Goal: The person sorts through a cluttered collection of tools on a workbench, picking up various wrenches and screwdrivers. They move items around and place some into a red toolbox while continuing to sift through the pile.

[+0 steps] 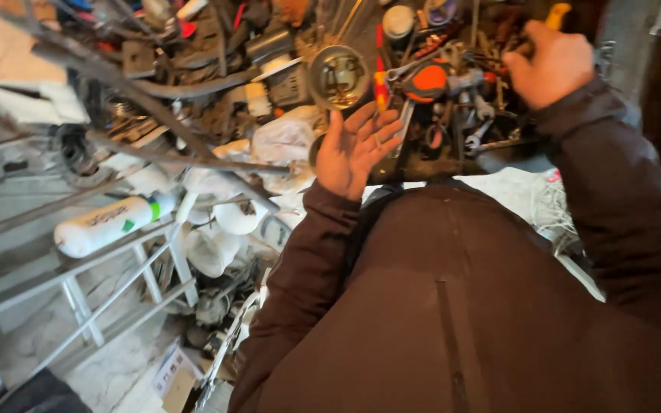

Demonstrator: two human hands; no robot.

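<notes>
My left hand (355, 147) is raised palm up with fingers spread and nothing in it, just below a round glass-fronted metal lamp housing (338, 76). My right hand (548, 65) is closed in a fist at the upper right, over a heap of tools, gripping something with a yellow handle (558, 13) that sticks out above the knuckles. An orange-and-black tool (426, 82) and several wrenches (477, 115) lie between the two hands. Both sleeves and my jacket (468, 306) are dark brown.
A cluttered bench (216, 69) of metal parts, cables and tools fills the top. A white cylinder (105, 226) lies at left on a pale metal ladder frame (86, 298). Crumpled white plastic bags (284, 141) and a cardboard box (174, 378) sit below.
</notes>
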